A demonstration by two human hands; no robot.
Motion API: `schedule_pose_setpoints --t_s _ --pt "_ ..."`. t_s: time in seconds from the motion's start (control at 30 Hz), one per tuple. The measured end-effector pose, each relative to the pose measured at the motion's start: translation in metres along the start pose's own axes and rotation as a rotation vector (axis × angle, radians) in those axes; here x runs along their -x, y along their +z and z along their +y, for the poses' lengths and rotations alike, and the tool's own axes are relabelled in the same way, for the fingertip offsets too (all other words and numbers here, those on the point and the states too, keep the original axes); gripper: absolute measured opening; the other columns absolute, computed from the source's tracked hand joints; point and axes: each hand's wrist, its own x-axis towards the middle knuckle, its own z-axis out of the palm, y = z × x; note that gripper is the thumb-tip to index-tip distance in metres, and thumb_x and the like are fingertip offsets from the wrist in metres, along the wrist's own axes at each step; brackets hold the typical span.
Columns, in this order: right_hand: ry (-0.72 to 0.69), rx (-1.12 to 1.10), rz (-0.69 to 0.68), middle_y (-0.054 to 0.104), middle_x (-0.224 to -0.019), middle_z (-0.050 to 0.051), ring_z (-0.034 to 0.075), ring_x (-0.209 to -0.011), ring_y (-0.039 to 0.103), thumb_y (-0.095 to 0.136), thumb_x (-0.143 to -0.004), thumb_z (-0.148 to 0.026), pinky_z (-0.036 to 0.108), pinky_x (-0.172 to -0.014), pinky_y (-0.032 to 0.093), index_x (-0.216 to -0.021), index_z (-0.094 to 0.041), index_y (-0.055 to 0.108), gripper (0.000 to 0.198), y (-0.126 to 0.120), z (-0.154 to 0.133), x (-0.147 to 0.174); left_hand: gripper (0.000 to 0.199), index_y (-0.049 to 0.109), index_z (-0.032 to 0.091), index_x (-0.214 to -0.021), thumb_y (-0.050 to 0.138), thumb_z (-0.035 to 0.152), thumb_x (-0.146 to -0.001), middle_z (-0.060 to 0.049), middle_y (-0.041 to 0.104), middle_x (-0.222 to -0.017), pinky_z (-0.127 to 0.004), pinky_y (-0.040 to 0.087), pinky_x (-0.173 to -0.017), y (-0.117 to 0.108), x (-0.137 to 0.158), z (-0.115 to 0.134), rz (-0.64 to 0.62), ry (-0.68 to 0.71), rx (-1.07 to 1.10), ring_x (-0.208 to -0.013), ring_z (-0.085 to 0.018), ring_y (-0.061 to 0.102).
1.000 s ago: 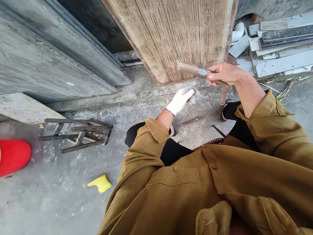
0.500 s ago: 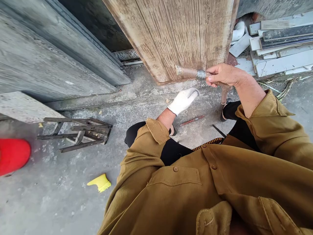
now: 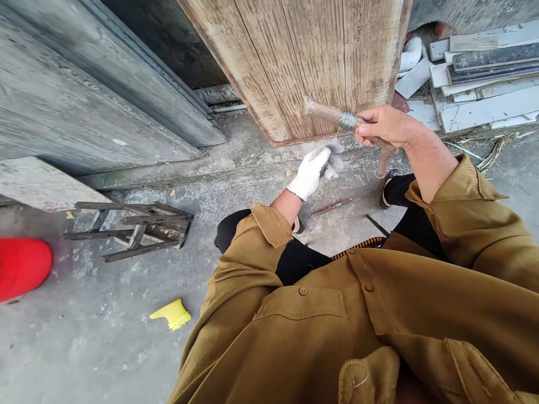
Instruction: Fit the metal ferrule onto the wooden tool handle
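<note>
My right hand (image 3: 385, 128) is bare and grips a bent brown wooden stick (image 3: 324, 110) near its middle, with its crooked end below the palm. Silvery wire (image 3: 347, 120) is wound in tight turns around the stick, just beside my thumb. Below the coil, my left hand (image 3: 312, 171) wears a white glove. Its fingers are curled in and blurred at the tips. A faint strand of wire seems to run down from the coil toward them. On the ground beneath lies a thin reddish rod (image 3: 331, 207) with a greyish band around it.
A wooden panel (image 3: 311, 67) stands ahead, beside grey boards (image 3: 84, 95) on the left. Stacked white and dark strips (image 3: 492, 84) and a white pipe elbow (image 3: 410, 53) lie right. A small wooden stool (image 3: 138, 230), a yellow piece (image 3: 172, 314) and a red object (image 3: 23, 269) are left.
The stick's far end has tipped up slightly in my right hand. My left hand has turned, and its fingers have curled under. The things on the ground have not moved.
</note>
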Motion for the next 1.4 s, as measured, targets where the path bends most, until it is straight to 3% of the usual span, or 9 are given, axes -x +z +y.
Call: schedule_pose_setpoints --t_s 0.13,0.4,0.6,0.87,1.13,1.27,1.4 --pt "-0.065 0.005 -0.059 0.059 -0.070 0.000 0.009 -0.062 0.050 0.073 -0.100 -0.016 0.023 -0.063 0.045 -0.078 -0.016 0.062 0.024 -0.004 -0.002 0.003 0.049 0.074 0.014 -0.110 0.066 0.061 -0.107 -0.005 0.077 -0.079 -0.026 0.064 -0.065 0.002 -0.001 0.008 0.084 -0.096 0.197 -0.059 -0.013 0.072" --pt "-0.101 -0.009 -0.132 0.059 -0.071 0.001 0.010 -0.064 0.050 0.086 -0.092 -0.034 0.024 -0.061 0.045 -0.078 -0.016 0.065 0.031 -0.005 0.001 0.001 0.039 0.074 0.013 -0.105 0.072 0.052 -0.106 -0.001 0.072 -0.066 -0.030 0.070 -0.072 -0.001 -0.001 0.014 0.008 -0.236 0.358 -0.053 -0.013 0.071" --pt "-0.050 0.002 -0.072 0.056 -0.070 0.000 0.011 -0.061 0.049 0.094 -0.086 -0.037 0.025 -0.055 0.042 -0.079 -0.020 0.059 0.040 0.002 -0.002 0.001 0.035 0.072 0.013 -0.092 0.075 0.045 -0.104 0.003 0.063 -0.060 -0.027 0.068 -0.066 0.000 0.004 0.017 -0.123 -0.243 0.302 -0.045 -0.008 0.058" --pt "0.008 0.093 -0.041 0.054 -0.067 -0.001 0.015 -0.065 0.053 0.092 -0.085 -0.034 0.029 -0.060 0.044 -0.076 -0.021 0.059 0.036 0.007 -0.013 0.005 0.029 0.072 0.014 -0.093 0.083 0.040 -0.098 -0.001 0.071 -0.073 -0.028 0.067 -0.066 -0.002 0.004 0.016 -0.159 -0.241 0.234 -0.049 -0.007 0.058" --pt "0.004 0.095 -0.077 0.058 -0.069 -0.001 0.013 -0.063 0.052 0.090 -0.085 -0.031 0.028 -0.061 0.045 -0.075 -0.021 0.062 0.031 0.012 -0.010 0.006 0.035 0.069 0.012 -0.086 0.085 0.042 -0.095 0.000 0.067 -0.065 -0.031 0.068 -0.064 0.004 0.005 0.014 -0.238 -0.192 0.100 -0.047 -0.009 0.061" --pt "0.010 0.051 0.015 0.057 -0.069 -0.001 0.013 -0.060 0.050 0.088 -0.088 -0.037 0.028 -0.058 0.045 -0.076 -0.021 0.058 0.036 0.019 -0.005 0.002 0.034 0.069 0.012 -0.093 0.082 0.043 -0.098 0.000 0.070 -0.070 -0.027 0.065 -0.064 0.007 0.005 0.015 -0.115 -0.115 0.075 -0.049 -0.007 0.062" --pt "0.019 0.037 0.104 0.051 -0.066 -0.001 0.014 -0.060 0.047 0.085 -0.091 -0.042 0.028 -0.056 0.044 -0.084 -0.023 0.056 0.035 0.029 0.003 -0.007 0.038 0.069 0.013 -0.099 0.083 0.049 -0.098 -0.002 0.074 -0.075 -0.028 0.066 -0.068 0.008 0.004 0.016 -0.047 -0.130 0.080 -0.051 -0.008 0.064"
